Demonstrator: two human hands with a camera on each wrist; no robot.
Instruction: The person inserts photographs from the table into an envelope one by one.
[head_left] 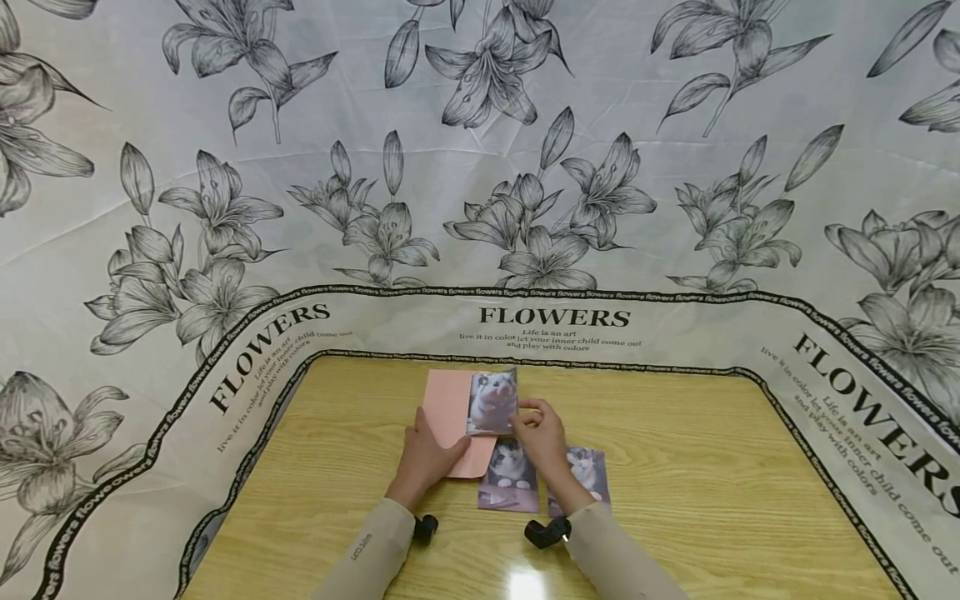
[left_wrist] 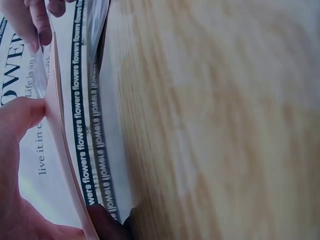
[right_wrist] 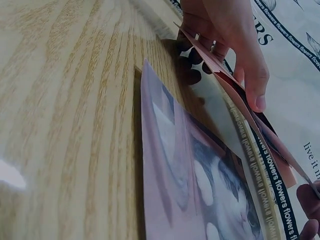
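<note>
My left hand (head_left: 429, 458) grips a pink paper envelope (head_left: 444, 408) by its lower left part, thumb on the near face and fingers behind. In the right wrist view, layers of the envelope (right_wrist: 212, 62) stand slightly parted. My right hand (head_left: 546, 440) pinches the right edge of a photo card (head_left: 492, 402) printed with a pale furry animal. In the head view this card overlaps the envelope's right part. In the left wrist view, the envelope (left_wrist: 62, 125) shows edge-on between thumb and fingers, and the right hand's fingers (left_wrist: 42, 30) are at its far end.
Two more animal photo cards lie on the wooden table (head_left: 675, 467): one card (head_left: 510, 479) below the envelope, another card (head_left: 588, 475) partly behind the right wrist. A flower-printed cloth (head_left: 555, 329) borders the table at the back and sides.
</note>
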